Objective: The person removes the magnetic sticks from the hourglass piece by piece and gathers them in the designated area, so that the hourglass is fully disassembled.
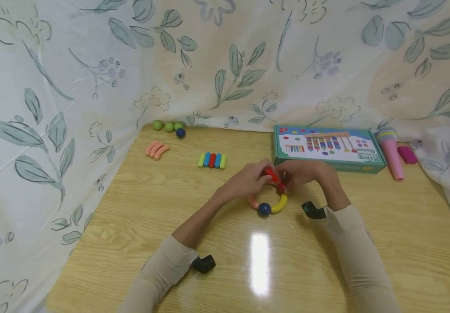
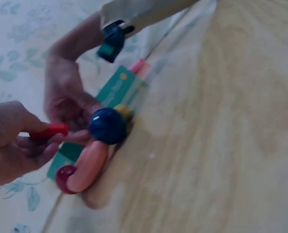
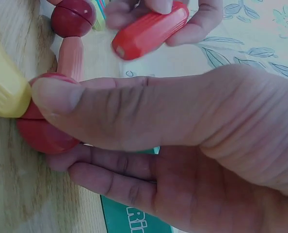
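Observation:
My left hand [image 1: 248, 180] pinches a red rod [image 3: 151, 31] between thumb and fingers, raised above the table. My right hand [image 3: 183, 126] grips a dark red ball [image 3: 47, 136] between thumb and fingertips. That ball touches the end of a curved yellow piece [image 1: 279, 204]. Nearest me in the ring, a dark blue ball [image 1: 264, 209] joins the yellow piece to a curved pink piece [image 2: 89, 165]. Another dark red ball [image 2: 65, 178] sits at the pink piece's other end. Another pink piece [image 3: 71, 57] shows between the two red balls in the right wrist view.
Behind my hands lies a green toy box [image 1: 326, 148], with a pink toy microphone [image 1: 391, 154] and a magenta block [image 1: 407, 154] to its right. Back left are a row of coloured rods [image 1: 212, 161], curved pink pieces [image 1: 157, 150], green balls [image 1: 169, 126] and a blue ball [image 1: 180, 133].

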### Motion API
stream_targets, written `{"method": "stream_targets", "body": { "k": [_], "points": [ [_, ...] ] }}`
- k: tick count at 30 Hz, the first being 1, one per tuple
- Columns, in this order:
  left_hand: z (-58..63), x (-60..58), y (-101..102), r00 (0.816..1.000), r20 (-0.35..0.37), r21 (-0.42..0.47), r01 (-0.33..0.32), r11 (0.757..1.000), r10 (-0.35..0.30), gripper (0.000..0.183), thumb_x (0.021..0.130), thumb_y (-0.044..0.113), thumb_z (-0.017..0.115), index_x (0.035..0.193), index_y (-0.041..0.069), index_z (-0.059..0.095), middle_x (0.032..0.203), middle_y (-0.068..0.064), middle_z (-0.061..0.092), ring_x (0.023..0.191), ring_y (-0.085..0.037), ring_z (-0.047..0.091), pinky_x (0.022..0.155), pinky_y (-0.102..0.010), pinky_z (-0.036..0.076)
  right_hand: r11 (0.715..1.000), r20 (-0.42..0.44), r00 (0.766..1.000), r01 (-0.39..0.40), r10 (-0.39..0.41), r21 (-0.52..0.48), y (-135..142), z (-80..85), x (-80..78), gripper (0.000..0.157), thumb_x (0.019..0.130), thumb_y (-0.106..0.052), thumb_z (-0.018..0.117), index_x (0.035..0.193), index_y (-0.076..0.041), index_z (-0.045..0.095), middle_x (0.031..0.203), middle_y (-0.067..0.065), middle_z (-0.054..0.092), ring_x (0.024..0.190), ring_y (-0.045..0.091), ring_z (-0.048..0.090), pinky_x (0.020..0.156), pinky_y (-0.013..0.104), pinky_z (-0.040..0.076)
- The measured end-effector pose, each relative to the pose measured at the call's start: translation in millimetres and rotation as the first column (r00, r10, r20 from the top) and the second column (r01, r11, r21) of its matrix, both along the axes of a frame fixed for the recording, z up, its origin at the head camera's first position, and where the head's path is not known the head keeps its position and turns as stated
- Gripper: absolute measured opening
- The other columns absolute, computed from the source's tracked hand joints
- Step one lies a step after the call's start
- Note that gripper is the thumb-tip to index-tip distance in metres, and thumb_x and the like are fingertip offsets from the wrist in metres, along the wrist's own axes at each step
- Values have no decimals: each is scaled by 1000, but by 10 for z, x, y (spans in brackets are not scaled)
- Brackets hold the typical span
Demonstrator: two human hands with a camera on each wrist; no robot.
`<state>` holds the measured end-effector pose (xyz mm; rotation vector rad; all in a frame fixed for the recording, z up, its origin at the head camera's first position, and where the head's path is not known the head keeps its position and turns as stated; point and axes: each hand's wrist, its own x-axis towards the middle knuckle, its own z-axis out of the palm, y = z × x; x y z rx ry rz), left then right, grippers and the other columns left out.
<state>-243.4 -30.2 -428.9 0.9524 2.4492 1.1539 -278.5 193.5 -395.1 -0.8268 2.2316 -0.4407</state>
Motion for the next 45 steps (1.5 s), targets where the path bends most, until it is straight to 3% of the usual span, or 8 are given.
{"method": "stream_targets", "body": {
  "k": [6,15,20,23,30,38,41,45],
  "points": [
    [50,-131,-241,979,-138,-98,-168,981,153,32,104,12,56,135,3,60,93,-5,65,74,-14,55,63,-19,42,1000,19,1000,24,-24,-6,-11,-20,16,21,90,-10,81,104,-11,65,106,2,68,102,18,63,98,38,54],
    [-79,-294,-462,811,-572,-381,-396,835,123,36,102,11,54,135,2,66,90,-14,74,67,-19,56,57,-29,45,1000,2,1000,23,-23,8,2,25,31,22,91,-12,81,105,-11,64,108,2,69,105,20,64,99,41,54],
    [-209,-344,-485,766,-631,-379,-443,812,124,32,100,7,56,130,2,63,61,0,46,55,-11,33,49,-25,26,1000,6,1000,21,-21,8,3,27,20,22,91,-12,80,105,-12,63,108,2,68,106,19,64,99,41,55],
    [-234,-347,-499,745,-652,-395,-492,776,140,22,99,9,60,119,1,64,63,-1,51,54,-12,42,49,-27,35,1000,6,1000,18,-18,3,-9,22,16,22,91,-12,81,104,-12,63,107,2,68,106,19,65,99,41,55],
    [-255,-378,-553,787,-546,-356,-529,770,288,39,102,21,68,132,-3,61,105,-17,73,89,-28,72,76,-39,61,1000,7,1000,17,-17,6,-6,22,16,23,90,-13,82,104,-12,63,106,1,69,103,19,64,98,39,55],
    [-249,-385,-601,771,-566,-324,-534,781,292,34,100,25,71,121,0,63,88,-13,72,68,-20,61,62,-35,56,1000,-9,1000,0,0,0,8,7,32,22,90,-11,81,104,-12,63,108,3,68,103,19,63,97,38,54],
    [-206,-367,-572,854,-468,-302,-395,868,226,35,101,29,70,121,1,63,88,-11,70,70,-18,58,65,-31,54,1000,-20,1000,-18,18,-3,6,4,31,21,91,-10,80,103,-12,63,107,2,68,102,19,63,96,38,54],
    [-126,-337,-459,978,-207,-257,-24,966,-31,44,101,37,70,131,6,62,100,-8,67,85,-17,59,77,-26,51,999,-47,999,-15,17,32,26,19,32,19,92,-11,79,104,-15,64,108,0,68,101,19,61,95,39,54]
  ]
}}
